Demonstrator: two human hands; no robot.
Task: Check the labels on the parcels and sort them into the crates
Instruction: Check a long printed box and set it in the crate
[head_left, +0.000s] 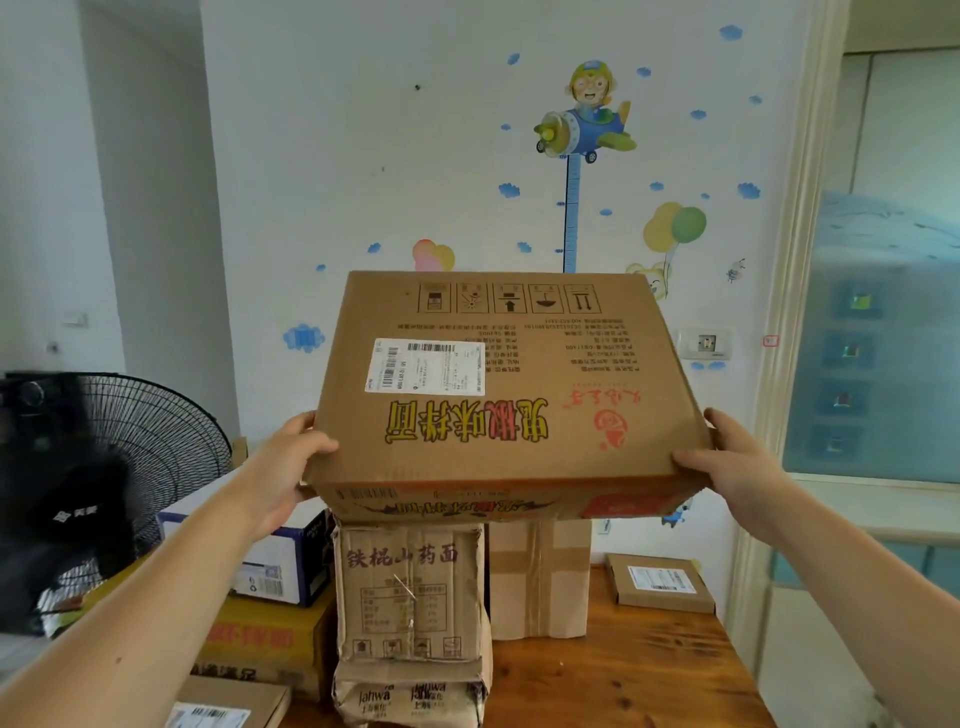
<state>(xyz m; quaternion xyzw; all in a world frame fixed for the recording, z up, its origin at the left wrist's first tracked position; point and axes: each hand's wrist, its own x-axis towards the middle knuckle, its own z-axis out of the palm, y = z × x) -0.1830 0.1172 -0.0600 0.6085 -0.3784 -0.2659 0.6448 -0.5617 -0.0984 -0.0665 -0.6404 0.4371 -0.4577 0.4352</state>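
I hold a large brown cardboard parcel up in front of me, its top face tilted toward the camera. A white shipping label with barcodes is stuck on that face, left of middle, above upside-down yellow and red print. My left hand grips the parcel's left near corner, thumb on top. My right hand grips the right near corner the same way. The parcel hangs above a stack of other parcels.
Below stand a worn brown carton on a crumpled Jahwa box, and a taped box behind. A flat labelled parcel lies on the wooden table. At left are a blue-white box, a yellow carton and a black fan.
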